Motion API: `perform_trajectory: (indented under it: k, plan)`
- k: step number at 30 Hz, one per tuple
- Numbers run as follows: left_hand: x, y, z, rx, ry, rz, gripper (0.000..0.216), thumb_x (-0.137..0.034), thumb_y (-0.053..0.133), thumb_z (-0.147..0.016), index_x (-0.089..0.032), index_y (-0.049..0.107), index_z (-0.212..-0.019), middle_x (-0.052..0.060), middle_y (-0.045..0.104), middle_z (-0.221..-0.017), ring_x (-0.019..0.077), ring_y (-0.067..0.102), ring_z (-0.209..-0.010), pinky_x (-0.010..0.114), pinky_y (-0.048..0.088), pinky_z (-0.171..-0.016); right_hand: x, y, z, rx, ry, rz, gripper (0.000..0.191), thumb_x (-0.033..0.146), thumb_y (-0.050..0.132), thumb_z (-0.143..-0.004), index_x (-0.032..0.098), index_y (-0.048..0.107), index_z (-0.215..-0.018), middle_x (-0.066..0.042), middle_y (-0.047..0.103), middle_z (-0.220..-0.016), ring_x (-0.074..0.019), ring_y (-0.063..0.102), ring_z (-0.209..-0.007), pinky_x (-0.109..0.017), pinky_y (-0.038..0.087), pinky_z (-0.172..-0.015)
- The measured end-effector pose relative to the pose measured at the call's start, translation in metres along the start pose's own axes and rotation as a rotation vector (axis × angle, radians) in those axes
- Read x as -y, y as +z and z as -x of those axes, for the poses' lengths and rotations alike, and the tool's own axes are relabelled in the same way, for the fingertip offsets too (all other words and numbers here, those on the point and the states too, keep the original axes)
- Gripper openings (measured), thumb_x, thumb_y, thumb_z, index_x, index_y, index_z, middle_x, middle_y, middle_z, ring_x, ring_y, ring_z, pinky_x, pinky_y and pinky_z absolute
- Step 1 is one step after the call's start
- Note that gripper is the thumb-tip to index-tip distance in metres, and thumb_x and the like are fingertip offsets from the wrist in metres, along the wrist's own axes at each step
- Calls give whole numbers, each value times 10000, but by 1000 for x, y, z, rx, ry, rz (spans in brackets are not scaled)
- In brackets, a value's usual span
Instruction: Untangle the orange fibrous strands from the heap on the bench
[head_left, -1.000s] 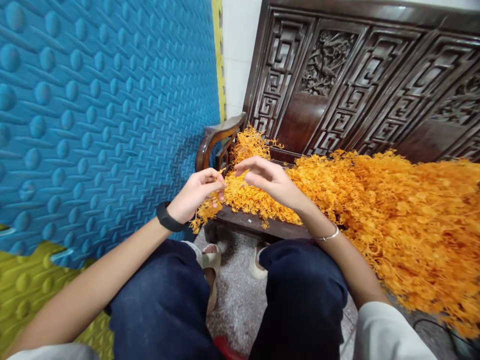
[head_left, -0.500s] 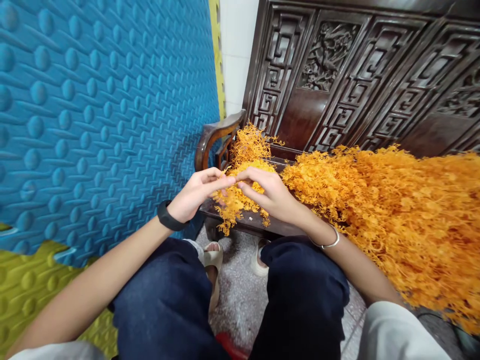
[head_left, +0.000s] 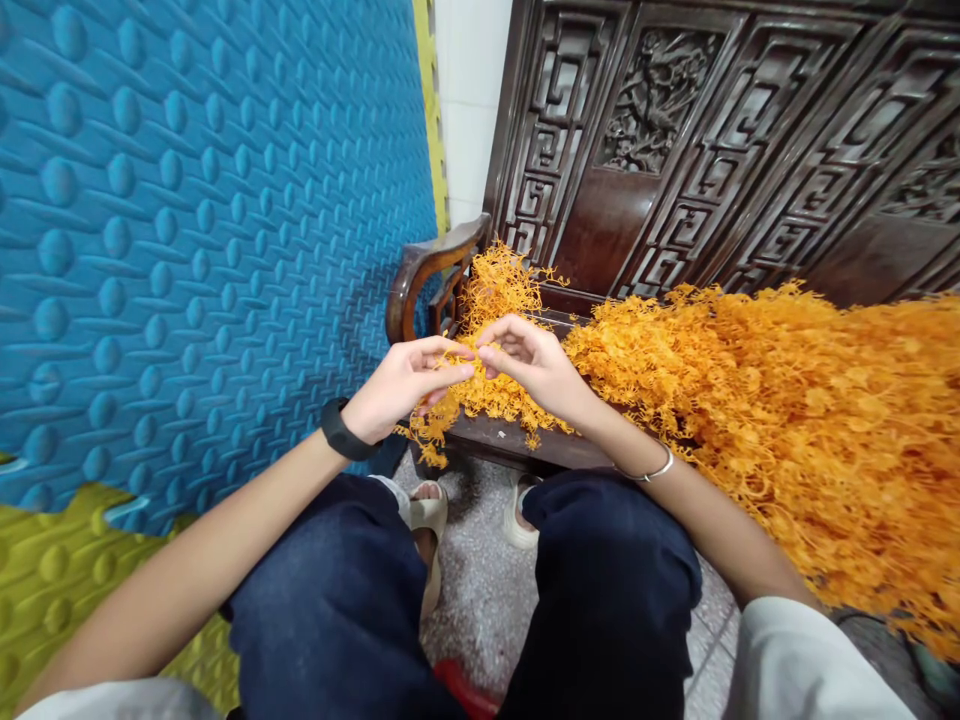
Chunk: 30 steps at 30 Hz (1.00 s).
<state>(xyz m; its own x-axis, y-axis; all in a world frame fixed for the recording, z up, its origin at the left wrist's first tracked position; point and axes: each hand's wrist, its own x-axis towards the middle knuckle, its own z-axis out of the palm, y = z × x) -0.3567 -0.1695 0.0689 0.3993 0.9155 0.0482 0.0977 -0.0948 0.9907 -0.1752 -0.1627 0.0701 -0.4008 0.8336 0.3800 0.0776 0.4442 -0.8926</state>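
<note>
My left hand (head_left: 397,388) and my right hand (head_left: 534,368) meet fingertip to fingertip over the front edge of a dark carved wooden bench (head_left: 495,440). Both pinch a small clump of tangled orange plastic strands (head_left: 480,395) that hangs a little over the edge. A black band sits on my left wrist, a thin silver bangle on my right. A much larger heap of the same orange strands (head_left: 810,420) covers the bench seat to the right of my hands.
A blue embossed foam mat (head_left: 187,230) stands upright on the left, with a yellow mat (head_left: 52,570) below it. The bench's carved backrest (head_left: 675,130) rises behind the heap. My knees in dark trousers and my sandalled feet are below, on speckled floor (head_left: 480,590).
My hands, apart a second ago, have come together at the fingertips on the small orange clump. The clump has shifted slightly at the bench edge.
</note>
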Motion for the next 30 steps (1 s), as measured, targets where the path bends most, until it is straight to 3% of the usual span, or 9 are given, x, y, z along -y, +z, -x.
perform_trajectory:
  k: [5, 12, 20, 26, 30]
  plan:
    - [0, 0, 0, 79, -45, -36, 197, -336, 624, -759, -171, 539, -691, -61, 408, -464, 57, 352, -396, 173, 263, -362, -2, -4, 0, 24, 46, -34, 285, 423, 656, -773, 167, 533, -793, 7, 583, -718, -85, 556, -629, -250, 477, -625]
    - [5, -2, -2, 113, 88, -150, 184, -293, 580, -794, -165, 524, -673, -71, 382, -451, 47, 334, -392, 160, 263, -376, -6, -7, -3, -11, 136, -145, 279, 400, 708, -705, 174, 546, -704, 12, 613, -635, -89, 550, -544, -255, 466, -557]
    - [4, 5, -9, 45, 184, -134, 204, -281, 580, -795, -155, 526, -644, -71, 369, -456, 44, 342, -399, 163, 250, -386, -8, -4, -6, -261, 175, -206, 112, 199, 624, -739, 161, 561, -655, 4, 620, -596, -77, 519, -505, -239, 422, -530]
    - [2, 5, -12, 9, 210, -100, 231, -287, 608, -763, -148, 531, -595, -66, 350, -442, 41, 315, -397, 170, 213, -385, -4, 6, -9, -359, 171, -220, 114, 141, 602, -744, 160, 546, -646, 19, 577, -568, -71, 507, -520, -218, 391, -519]
    - [1, 6, -14, 2, 210, -61, 220, -279, 618, -746, -149, 542, -586, -64, 350, -438, 40, 311, -391, 172, 205, -379, 6, 14, -13, -422, 251, -273, 151, 85, 559, -737, 152, 521, -607, 31, 538, -532, -55, 482, -487, -200, 353, -492]
